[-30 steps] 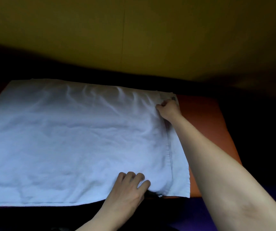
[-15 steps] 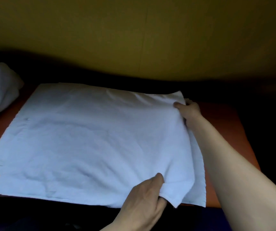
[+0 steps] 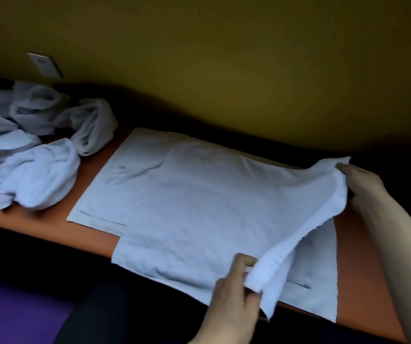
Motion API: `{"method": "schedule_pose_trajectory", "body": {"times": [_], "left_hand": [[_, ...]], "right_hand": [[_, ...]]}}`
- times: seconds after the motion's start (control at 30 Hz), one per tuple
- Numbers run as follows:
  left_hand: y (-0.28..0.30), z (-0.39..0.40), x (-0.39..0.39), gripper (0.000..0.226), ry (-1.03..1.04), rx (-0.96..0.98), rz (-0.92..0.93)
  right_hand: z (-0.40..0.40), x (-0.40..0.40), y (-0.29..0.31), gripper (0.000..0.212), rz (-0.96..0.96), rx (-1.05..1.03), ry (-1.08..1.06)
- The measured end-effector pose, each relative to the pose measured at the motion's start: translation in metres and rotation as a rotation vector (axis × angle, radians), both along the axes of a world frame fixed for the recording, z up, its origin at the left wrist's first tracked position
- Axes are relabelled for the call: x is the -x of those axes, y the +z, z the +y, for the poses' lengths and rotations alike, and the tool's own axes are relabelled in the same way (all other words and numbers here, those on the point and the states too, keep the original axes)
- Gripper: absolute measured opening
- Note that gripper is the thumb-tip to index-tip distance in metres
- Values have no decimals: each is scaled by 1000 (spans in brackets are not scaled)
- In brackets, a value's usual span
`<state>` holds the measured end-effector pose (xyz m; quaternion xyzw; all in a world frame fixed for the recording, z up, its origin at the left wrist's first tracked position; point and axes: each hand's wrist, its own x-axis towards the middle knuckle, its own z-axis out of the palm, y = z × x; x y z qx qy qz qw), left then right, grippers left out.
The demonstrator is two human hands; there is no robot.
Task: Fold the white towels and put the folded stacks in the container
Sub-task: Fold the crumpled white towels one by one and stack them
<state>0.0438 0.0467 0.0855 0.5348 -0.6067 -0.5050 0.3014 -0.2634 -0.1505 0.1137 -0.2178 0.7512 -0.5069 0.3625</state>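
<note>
**First fold only begun, most towels still unfolded**

Nearest to the camera, the left hand pinches the near right corner of the towel, with its fingers curled around the cloth. Beyond it, the right hand grips the far right corner in the same way. This right edge is lifted from the orange tabletop; the rest of the towel lies flat, partly doubled. I judge that the fold is only started. Further away, to the left of the towel, several crumpled towels wait unfolded. No folded stack and no container are visible, so nearly all the work remains.
</note>
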Motion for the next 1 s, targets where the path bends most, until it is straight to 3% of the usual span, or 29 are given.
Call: {"method": "schedule_pose_trajectory", "body": {"times": [0.1, 0.2, 0.33, 0.63, 0.8, 0.9, 1.0], "left_hand": [[-9, -8, -40, 9, 179, -106, -4], [-10, -18, -79, 25, 255, -182, 106], [-17, -30, -130, 31, 402, -192, 83], [-63, -56, -221, 32, 454, -335, -234], [-99, -69, -244, 31, 288, -393, -613], [-101, -74, -245, 25, 265, -392, -699], [-105, -75, -240, 33, 312, -400, -735]], "right_hand": [[-22, -53, 10, 37, 8, 33, 58], [-51, -117, 18, 33, 38, 88, 171], [-92, -191, 16, 25, 95, 102, 263], [-127, -300, -30, 13, 125, 45, 447], [-69, -305, -60, 21, 73, -4, 443], [3, -280, -93, 24, 141, -29, 411], [91, -259, -116, 15, 262, -127, 331]]}}
